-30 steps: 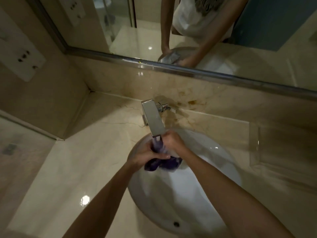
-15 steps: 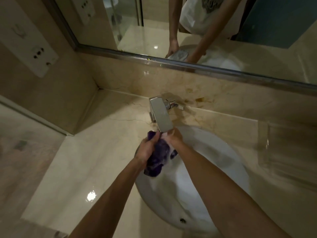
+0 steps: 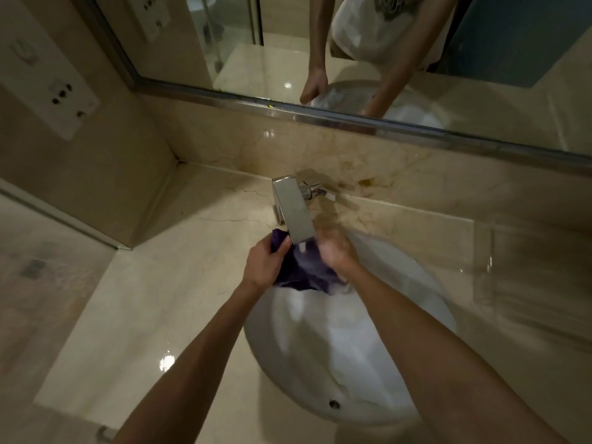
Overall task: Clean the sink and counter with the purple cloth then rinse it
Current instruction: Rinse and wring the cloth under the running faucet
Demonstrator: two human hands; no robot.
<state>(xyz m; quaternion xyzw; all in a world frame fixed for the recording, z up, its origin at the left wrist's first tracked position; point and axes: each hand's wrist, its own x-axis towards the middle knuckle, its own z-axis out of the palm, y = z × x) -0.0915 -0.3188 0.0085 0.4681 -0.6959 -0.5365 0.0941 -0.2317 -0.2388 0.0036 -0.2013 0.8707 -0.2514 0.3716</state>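
The purple cloth (image 3: 302,270) is bunched between both my hands, right under the spout of the chrome faucet (image 3: 293,213), with water running onto it. My left hand (image 3: 264,265) grips its left side, a corner sticking up past my thumb. My right hand (image 3: 336,253), blurred by motion, holds the cloth's right side. All this happens over the back of the white sink (image 3: 336,357), which is set in the beige marble counter (image 3: 166,299).
A mirror (image 3: 352,52) with a metal frame runs along the back wall above a marble backsplash with a brown stain (image 3: 366,182). A switch plate (image 3: 61,94) is on the left wall. The overflow hole (image 3: 333,403) sits at the sink's near rim.
The cloth has spread wider between my hands under the spout, and my right hand has moved over it, now blurred. The camera view has drifted slightly.
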